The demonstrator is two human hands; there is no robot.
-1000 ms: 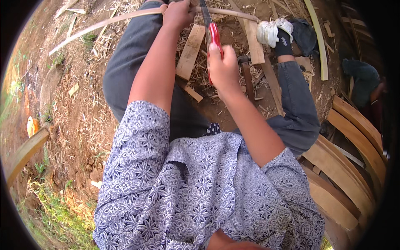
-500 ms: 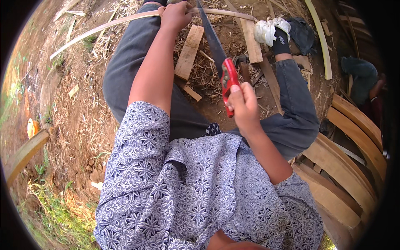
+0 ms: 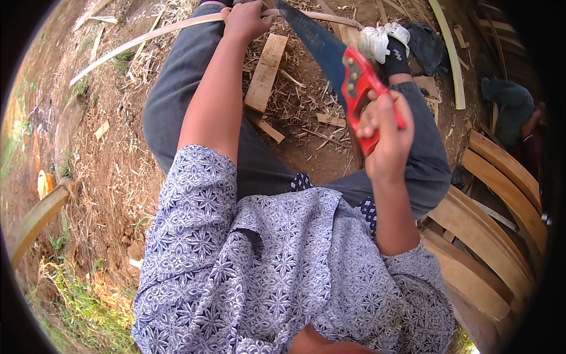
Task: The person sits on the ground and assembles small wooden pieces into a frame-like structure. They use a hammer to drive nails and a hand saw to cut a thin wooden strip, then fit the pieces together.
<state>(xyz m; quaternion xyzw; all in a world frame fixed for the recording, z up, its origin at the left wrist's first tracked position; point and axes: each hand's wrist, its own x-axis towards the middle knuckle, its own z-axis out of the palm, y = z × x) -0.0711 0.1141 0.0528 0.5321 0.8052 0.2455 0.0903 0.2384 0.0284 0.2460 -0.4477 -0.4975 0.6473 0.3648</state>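
Observation:
My right hand is closed round the red handle of a handsaw. The saw's dark blade slants up and left, its tip close to a long, thin wooden strip. Whether the teeth touch the strip I cannot tell. At the top of the view, my left hand grips that strip near my left shin, fingers wrapped over it. The strip bends off to the left and reaches right toward my white shoe. Below the strip, between my legs, lies a short wooden block.
Thick curved wooden pieces are stacked at the right. Another curved beam stands at the far left. Wood shavings and offcuts litter the soil. A pale strip lies beyond my right foot. Another person is at the far right.
My right hand has moved right and slightly up, swinging the saw so its blade shows broader and more slanted. My left hand and the strip have barely moved.

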